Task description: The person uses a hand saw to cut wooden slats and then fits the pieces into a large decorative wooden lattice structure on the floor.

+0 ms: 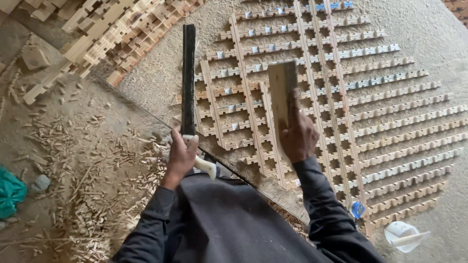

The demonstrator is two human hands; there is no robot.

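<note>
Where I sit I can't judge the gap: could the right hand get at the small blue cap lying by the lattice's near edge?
Probably yes. The blue cap lies in the open beside the right forearm, nothing over it. But the right hand is wrapped around a flat wooden piece, so it would need freeing first.

Wood chips (97,160) are scattered across the dirt floor at the left. Notched wooden strips (97,34) are piled at the top left, and a teal cloth (10,192) is seen at the left edge.
</note>
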